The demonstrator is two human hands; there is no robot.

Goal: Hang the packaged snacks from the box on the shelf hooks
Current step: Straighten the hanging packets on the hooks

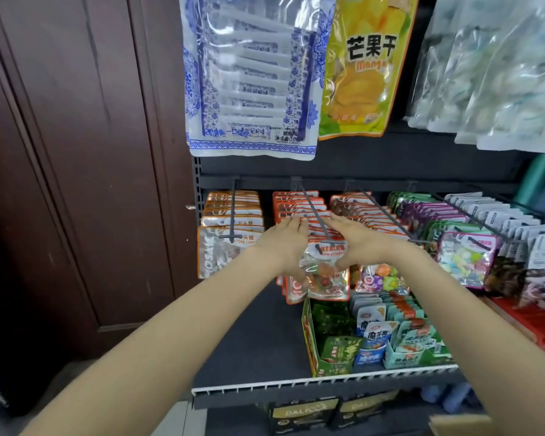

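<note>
partly hidden hook behind hands
</note>
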